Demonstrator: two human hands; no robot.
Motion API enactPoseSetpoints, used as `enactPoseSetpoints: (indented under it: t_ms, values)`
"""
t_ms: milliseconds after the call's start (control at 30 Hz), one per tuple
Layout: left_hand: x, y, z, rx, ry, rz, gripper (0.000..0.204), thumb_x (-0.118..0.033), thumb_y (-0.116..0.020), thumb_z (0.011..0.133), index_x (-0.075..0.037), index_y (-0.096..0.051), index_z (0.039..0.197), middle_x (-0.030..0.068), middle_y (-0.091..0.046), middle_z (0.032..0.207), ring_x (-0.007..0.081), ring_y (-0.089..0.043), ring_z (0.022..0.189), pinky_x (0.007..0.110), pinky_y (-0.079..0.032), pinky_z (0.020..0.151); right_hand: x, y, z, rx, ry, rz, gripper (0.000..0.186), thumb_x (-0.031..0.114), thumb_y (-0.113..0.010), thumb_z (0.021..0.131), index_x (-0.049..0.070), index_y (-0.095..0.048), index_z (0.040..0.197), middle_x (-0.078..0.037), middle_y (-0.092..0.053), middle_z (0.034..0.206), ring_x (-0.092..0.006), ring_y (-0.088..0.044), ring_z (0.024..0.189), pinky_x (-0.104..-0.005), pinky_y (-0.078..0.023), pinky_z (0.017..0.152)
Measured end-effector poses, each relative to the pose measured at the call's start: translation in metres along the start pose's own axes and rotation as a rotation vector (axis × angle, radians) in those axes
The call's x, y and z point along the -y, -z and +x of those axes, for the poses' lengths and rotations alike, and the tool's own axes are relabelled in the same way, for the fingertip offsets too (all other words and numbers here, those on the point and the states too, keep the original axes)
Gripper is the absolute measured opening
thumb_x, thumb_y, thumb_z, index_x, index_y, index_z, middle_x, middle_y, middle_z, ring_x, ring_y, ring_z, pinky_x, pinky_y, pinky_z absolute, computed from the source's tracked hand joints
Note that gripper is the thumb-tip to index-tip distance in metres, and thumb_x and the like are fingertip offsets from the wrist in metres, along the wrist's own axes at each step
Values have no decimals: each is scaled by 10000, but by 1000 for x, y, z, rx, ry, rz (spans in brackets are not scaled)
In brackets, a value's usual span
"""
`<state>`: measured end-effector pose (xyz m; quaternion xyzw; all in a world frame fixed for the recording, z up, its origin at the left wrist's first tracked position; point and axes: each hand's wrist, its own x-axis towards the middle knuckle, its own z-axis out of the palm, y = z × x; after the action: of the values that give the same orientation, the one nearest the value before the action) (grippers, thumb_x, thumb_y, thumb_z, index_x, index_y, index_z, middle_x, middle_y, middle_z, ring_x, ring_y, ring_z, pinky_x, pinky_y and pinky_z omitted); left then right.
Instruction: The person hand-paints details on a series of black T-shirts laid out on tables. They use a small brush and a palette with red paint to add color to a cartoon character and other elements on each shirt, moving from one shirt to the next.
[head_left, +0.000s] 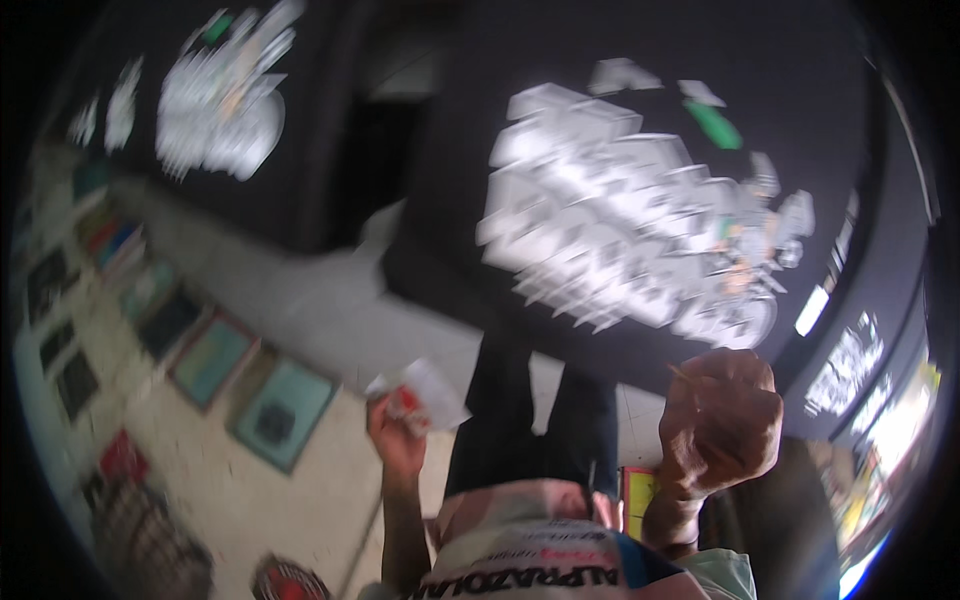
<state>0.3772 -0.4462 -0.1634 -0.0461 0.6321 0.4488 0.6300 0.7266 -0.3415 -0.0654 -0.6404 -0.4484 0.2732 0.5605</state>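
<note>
My left hand (pixel 398 440) is closed on a pale thin packet with red on it (pixel 410 408), at the lower middle. My right hand (pixel 718 420) is curled closed at the right, with a thin, blurred stick-like thing (pixel 682 372) at its fingers. Ahead of both hands is a dark board or tabletop (pixel 440 240) bearing rows of overlapping white card-like pieces (pixel 590 200), blurred by motion. A green strip (pixel 714 124) lies above them, and small grey and tan bits (pixel 752 245) are at their right end.
Another dark surface (pixel 300 200) at upper left carries more white pieces (pixel 220 125). Along the pale floor (pixel 310 520) lie several framed panels (pixel 282 408) and books (pixel 112 238). A plaid cloth (pixel 150 540) is at lower left. More dark boards (pixel 860 260) stand at the right.
</note>
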Motion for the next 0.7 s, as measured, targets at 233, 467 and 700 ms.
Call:
enactPoseSetpoints:
  t_ms: [233,467,700]
  values:
    - [-46,-20,-78,-179,-259,230,185,-160,-614,897,-12,-662,996,51,-658,947,154,-636,836,300,-530,782,60,-100,-43,751,171,167,331,-106,-773,625,-6,-694,930,-127,-727,892,-231,-710,777,-316,-607,629]
    - [-73,-28,-113,-119,-296,227,272,-122,-604,947,86,-720,1079,68,-726,876,80,-646,767,236,-530,662,78,-130,-77,972,281,28,330,-123,-764,677,13,-693,968,-112,-716,947,-214,-703,769,-311,-614,626]
    - [-79,-12,-117,-66,-284,209,268,-93,-578,971,89,-709,1118,84,-730,899,87,-656,776,239,-544,686,87,-139,-91,1024,314,-93,356,-124,-755,696,23,-689,1014,-88,-702,911,-204,-679,741,-313,-581,609]
